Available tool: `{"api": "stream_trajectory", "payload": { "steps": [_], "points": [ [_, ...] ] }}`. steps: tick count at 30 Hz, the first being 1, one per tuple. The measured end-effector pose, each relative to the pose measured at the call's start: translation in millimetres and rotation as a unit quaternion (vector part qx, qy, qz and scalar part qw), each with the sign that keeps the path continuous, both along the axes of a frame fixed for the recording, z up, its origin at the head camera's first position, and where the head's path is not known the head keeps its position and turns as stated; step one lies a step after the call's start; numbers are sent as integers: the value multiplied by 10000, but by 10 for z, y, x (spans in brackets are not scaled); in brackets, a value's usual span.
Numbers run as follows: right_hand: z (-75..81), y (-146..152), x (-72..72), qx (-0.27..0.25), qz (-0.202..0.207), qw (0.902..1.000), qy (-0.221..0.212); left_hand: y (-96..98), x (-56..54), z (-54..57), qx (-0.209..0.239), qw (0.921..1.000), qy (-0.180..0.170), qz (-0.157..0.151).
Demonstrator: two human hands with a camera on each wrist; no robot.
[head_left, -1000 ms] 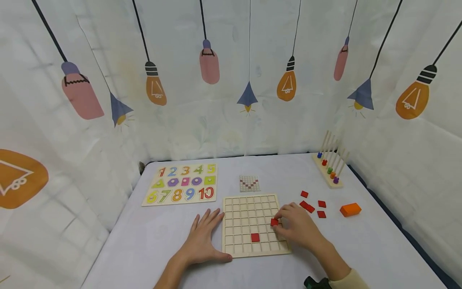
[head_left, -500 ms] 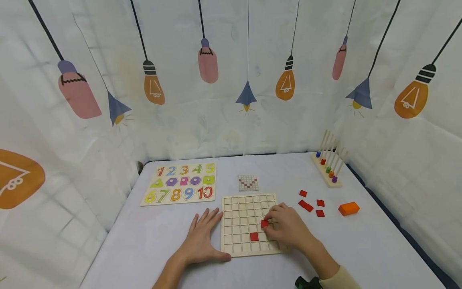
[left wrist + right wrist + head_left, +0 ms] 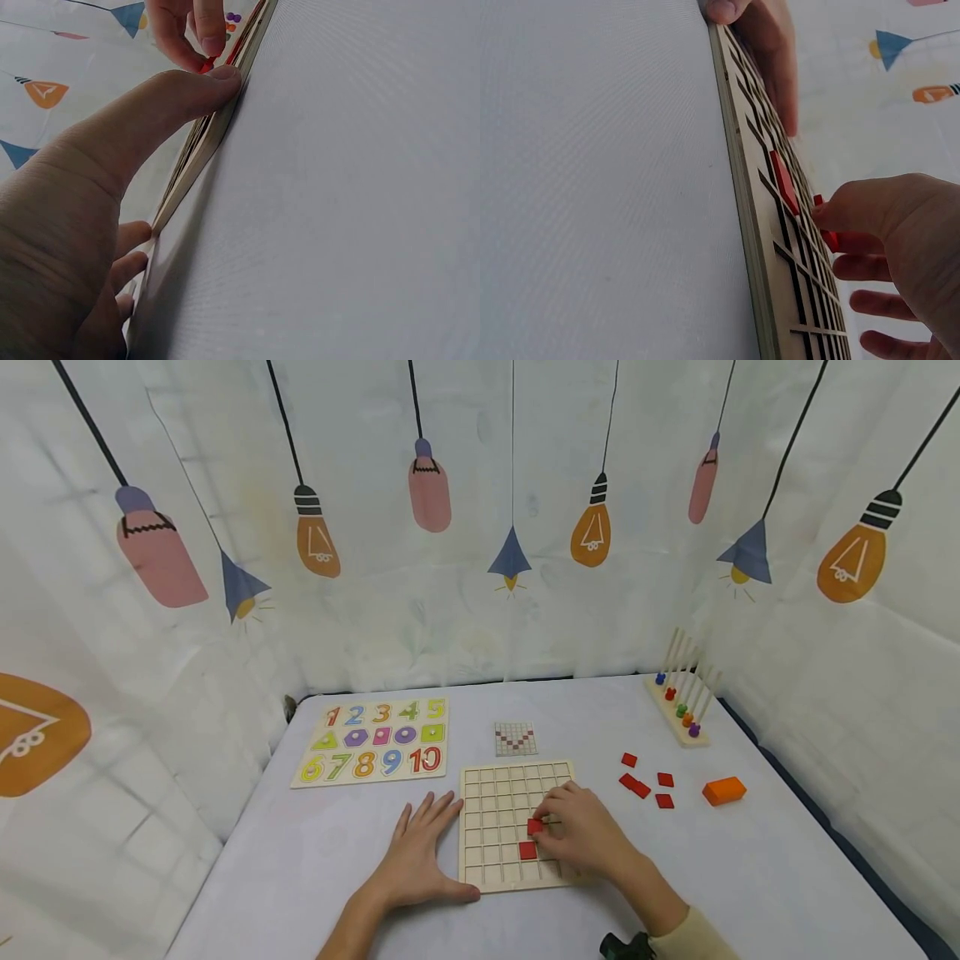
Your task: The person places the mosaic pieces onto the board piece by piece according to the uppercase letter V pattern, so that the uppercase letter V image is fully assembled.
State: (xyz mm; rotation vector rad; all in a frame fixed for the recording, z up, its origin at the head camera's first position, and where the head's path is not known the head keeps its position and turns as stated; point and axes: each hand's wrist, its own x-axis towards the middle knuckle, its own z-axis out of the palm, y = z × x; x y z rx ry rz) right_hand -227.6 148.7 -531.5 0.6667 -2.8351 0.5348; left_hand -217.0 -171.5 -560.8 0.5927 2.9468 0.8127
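Note:
A wooden grid board lies flat on the white table. One red square tile sits in a cell in its lower part. My right hand pinches a second red tile between thumb and fingers, over the board just behind the first tile. My left hand rests at the board's left side with fingers spread. Its thumb touches the near left corner, and its fingertips are at the left edge. In the left wrist view, the thumb lies against the board's edge.
Several loose red tiles and an orange block lie to the right. Behind the board is a small pattern card. A number puzzle board stands back left, a peg stand with colored beads back right.
My right hand has moved left across the board with the pinched red tile, from near the right edge to behind the placed tile. My left hand has stayed at the board's left side.

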Motion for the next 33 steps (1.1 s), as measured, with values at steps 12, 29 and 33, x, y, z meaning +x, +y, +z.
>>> {"api": "stream_trajectory", "payload": {
  "steps": [12, 29, 33],
  "points": [
    [-8, -167, -16, -130, 242, 9996, 14, -5, 12, -10, -27, 10000, -54, 9],
    [-52, -352, -80, 102, 528, 9985, -60, -15, -11, -13, -37, 10000, 17, 5],
    [-63, -368, -88, 154, 540, 9984, -91, -16, -9, -9, -53, 10000, 0, -1]
  ]
}}
